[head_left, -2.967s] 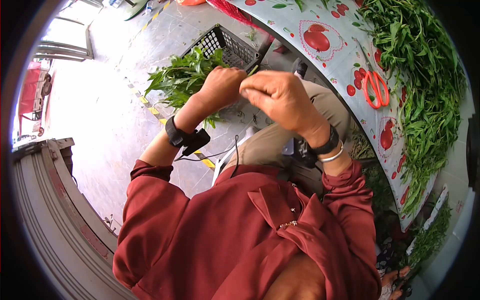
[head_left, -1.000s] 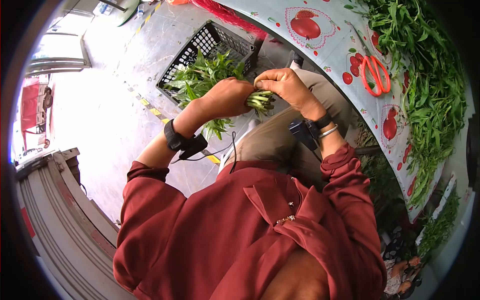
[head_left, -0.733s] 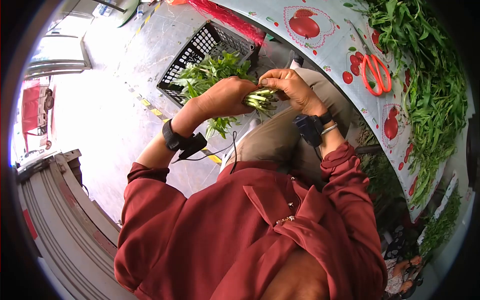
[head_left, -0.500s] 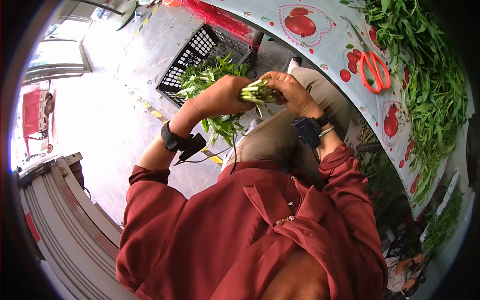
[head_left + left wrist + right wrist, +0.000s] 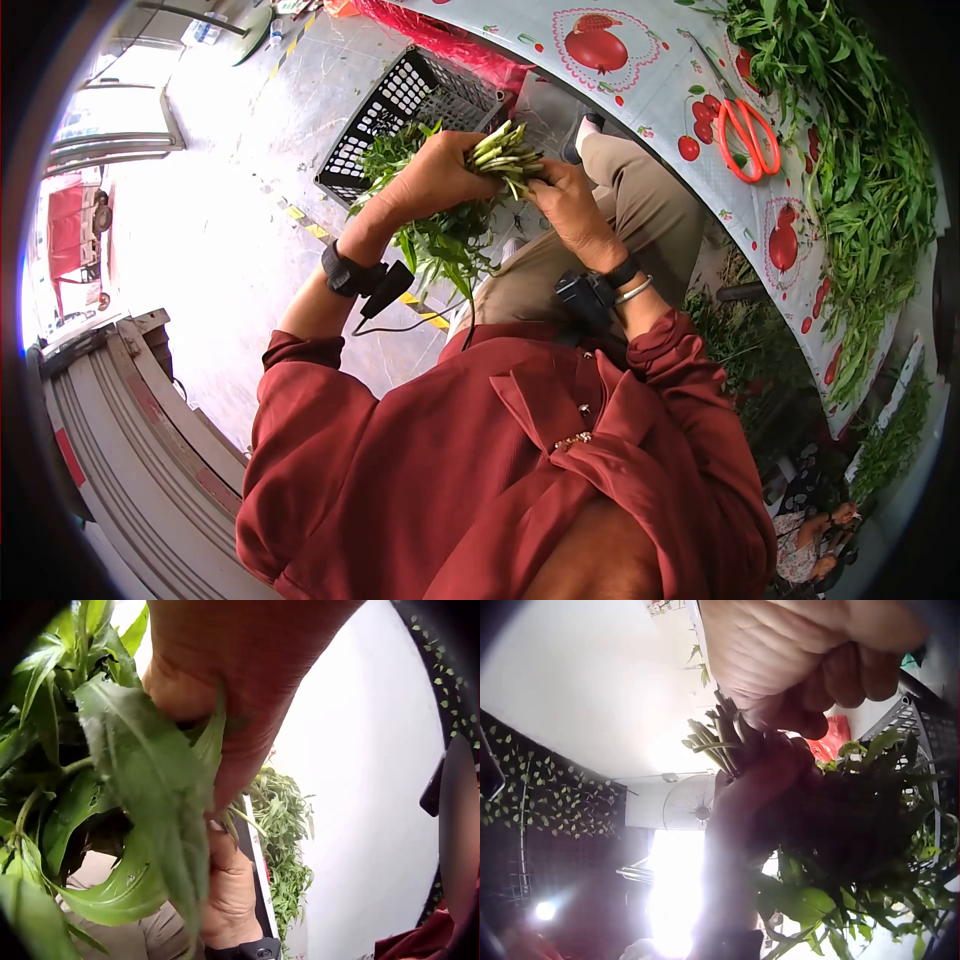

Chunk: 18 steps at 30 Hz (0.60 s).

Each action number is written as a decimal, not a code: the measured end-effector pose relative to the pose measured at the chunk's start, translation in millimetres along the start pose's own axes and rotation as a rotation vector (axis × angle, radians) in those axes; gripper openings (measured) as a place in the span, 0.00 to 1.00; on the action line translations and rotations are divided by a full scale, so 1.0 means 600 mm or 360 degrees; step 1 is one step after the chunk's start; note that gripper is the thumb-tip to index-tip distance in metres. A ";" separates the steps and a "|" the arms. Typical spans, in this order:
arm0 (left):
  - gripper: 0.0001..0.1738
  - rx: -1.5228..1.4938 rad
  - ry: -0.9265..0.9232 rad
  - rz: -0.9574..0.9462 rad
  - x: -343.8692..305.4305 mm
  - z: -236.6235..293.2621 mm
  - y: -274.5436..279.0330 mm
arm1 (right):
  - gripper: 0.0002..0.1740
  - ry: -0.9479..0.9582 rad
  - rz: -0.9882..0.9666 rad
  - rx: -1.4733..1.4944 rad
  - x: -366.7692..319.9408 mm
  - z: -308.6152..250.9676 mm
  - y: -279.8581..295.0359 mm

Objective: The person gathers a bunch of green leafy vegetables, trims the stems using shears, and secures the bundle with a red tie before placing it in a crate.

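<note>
My left hand [image 5: 438, 172] grips a bunch of leafy greens [image 5: 504, 156] around its stems. The pale cut ends stick out up and to the right, while the leaves [image 5: 448, 248] hang below the fist. Close against the near side of the stems is my right hand [image 5: 572, 212], its fingers curled and fingertips at the bundle. In the right wrist view, the right hand [image 5: 817, 652] has folded fingers beside the cut stems [image 5: 724, 739]; what its fingertips pinch is hidden. Broad leaves [image 5: 142, 765] cover part of the left wrist view.
A black plastic crate [image 5: 385, 112] stands on the floor beyond the hands. On the right, a table with a fruit-print cloth [image 5: 640, 65] bears orange-handled scissors [image 5: 748, 140] and a long heap of greens [image 5: 860, 190]. Red netting [image 5: 440, 40] hangs at the table's far edge.
The left hand has raised and turned the bunch, so its cut ends point further upward. The right hand has shifted from the far side of the stems to their near side.
</note>
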State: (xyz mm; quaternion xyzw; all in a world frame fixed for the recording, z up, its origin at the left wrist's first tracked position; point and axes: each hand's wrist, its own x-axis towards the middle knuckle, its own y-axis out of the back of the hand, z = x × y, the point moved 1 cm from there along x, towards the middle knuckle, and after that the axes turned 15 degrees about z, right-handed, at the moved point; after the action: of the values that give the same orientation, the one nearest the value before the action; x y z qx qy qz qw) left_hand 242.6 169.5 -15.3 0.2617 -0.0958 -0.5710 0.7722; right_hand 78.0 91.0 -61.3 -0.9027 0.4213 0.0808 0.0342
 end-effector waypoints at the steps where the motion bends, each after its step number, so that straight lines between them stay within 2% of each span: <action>1: 0.16 -0.0009 0.0023 0.0022 0.001 0.002 0.001 | 0.11 -0.0036 0.0021 0.0109 -0.003 -0.002 -0.001; 8: 0.17 -0.0214 0.0033 0.0141 0.005 0.013 -0.001 | 0.07 -0.0316 0.0141 0.0414 0.004 0.013 0.004; 10: 0.16 -0.0197 0.0047 0.0117 0.000 0.019 0.001 | 0.06 -0.0325 0.0146 0.0497 0.006 0.006 0.007; 12: 0.15 -0.0379 0.0120 0.0157 -0.001 -0.001 -0.003 | 0.06 -0.0331 0.0151 0.0582 0.007 0.002 0.009; 18: 0.18 -0.0516 -0.0017 0.0191 -0.017 0.015 0.001 | 0.05 -0.0465 -0.0041 0.0747 0.003 -0.016 0.009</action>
State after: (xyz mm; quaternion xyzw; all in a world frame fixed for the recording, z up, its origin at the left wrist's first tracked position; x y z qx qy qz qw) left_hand 235.7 176.4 -6.1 0.1246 -0.0218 -0.5332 0.8365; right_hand 75.9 84.8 -52.1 -0.8541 0.4077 0.1098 0.3039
